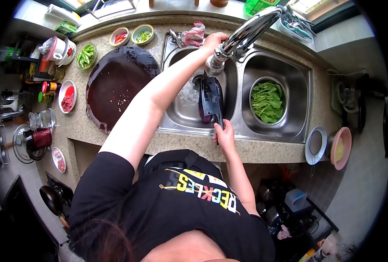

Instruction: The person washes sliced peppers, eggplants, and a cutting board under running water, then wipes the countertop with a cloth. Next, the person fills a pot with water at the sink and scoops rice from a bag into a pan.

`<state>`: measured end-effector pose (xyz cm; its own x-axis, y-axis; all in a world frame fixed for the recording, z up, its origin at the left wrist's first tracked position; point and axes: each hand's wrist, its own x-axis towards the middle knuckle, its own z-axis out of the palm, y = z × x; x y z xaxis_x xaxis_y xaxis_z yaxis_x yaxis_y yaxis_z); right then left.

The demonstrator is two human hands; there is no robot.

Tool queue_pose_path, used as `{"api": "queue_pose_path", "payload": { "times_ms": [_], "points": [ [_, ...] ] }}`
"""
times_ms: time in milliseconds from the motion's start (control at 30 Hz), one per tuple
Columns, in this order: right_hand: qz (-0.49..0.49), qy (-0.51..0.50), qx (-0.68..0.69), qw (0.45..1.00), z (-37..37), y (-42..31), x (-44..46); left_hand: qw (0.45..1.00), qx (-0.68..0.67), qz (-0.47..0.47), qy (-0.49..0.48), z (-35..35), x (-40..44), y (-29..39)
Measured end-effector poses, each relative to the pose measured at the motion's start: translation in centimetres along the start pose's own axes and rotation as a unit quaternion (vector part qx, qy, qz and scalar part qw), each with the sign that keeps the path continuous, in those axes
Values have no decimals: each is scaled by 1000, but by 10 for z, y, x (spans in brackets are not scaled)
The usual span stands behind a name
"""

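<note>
My right hand (224, 133) is wrapped round the dark handle of a cleaver (210, 97), whose wide blade lies under the faucet (215, 61) in the left sink basin (181, 105). Beneath and beside the blade shows a dark purple eggplant (220, 94). My left hand (214, 41) reaches up to the base of the faucet, its fingers bent at the metal; part of them is hidden behind the faucet. Water looks to be splashing in the basin.
A metal bowl of leafy greens (268, 101) stands in the right basin. To the left lie a round dark cutting board (119, 83), small bowls of cut peppers (120, 36) and scallions (142, 34), and a bowl of meat (67, 97). A strainer (316, 144) hangs over the right counter edge.
</note>
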<state>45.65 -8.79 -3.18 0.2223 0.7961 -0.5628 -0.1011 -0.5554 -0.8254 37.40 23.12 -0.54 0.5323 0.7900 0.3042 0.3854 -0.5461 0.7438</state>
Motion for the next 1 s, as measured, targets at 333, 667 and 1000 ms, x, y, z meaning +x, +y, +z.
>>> {"api": "queue_pose_path", "payload": {
  "times_ms": [333,667,1000],
  "points": [
    [58,-38,23,997,20,-11,40,940,-285,-177,68,25,-65,0],
    [90,-93,104,986,42,-55,90,711,-488,-468,194,24,-135,7],
    [74,-78,76,991,13,-39,62,765,-311,-539,165,35,-233,-17]
  ]
}}
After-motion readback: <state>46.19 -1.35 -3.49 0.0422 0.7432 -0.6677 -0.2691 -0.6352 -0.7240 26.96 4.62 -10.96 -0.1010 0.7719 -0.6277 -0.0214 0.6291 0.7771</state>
